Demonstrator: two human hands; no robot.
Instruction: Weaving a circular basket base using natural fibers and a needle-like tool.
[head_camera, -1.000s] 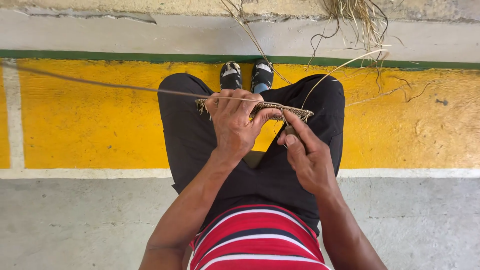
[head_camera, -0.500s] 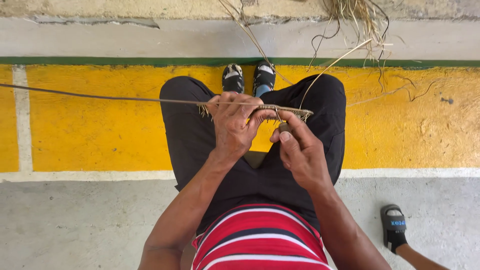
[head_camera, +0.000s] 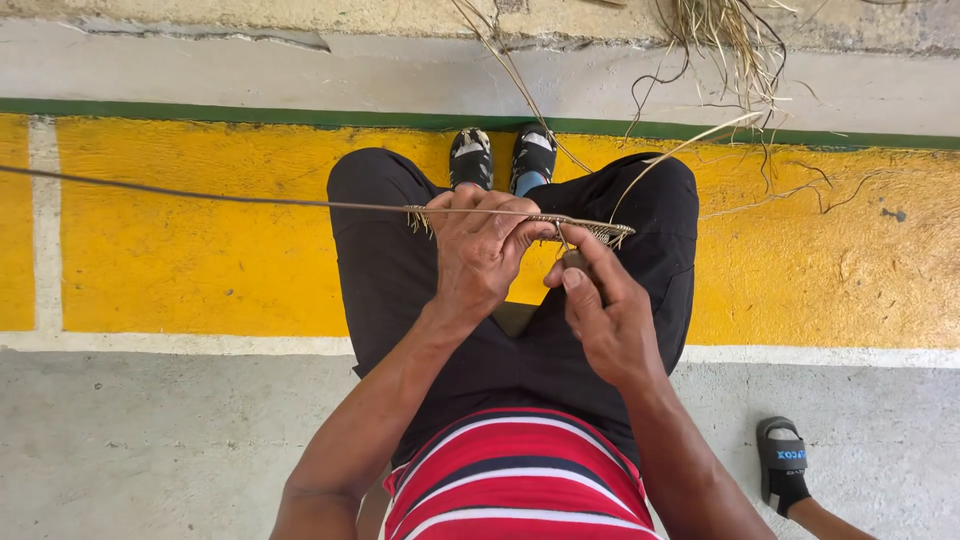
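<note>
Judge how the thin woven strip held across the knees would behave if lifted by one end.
The woven strip would probably droop: it is narrow, made of fine fibres. It looks very light, since the left hand pinches it with fingertips only. Loose strands near the right hand suggest it frays.

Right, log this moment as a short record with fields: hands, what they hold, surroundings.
left hand: left hand closed over the narrow woven straw-coloured strip, above the knees
right hand: right hand, fingers pinching at the strip from below
loose strand: long thin fibre strand runs off to the left edge
clothing: black trousers, red striped shirt
floor: yellow painted band, grey concrete
behind: bundle of dry fibres
nearby: another person's sandalled foot
</note>
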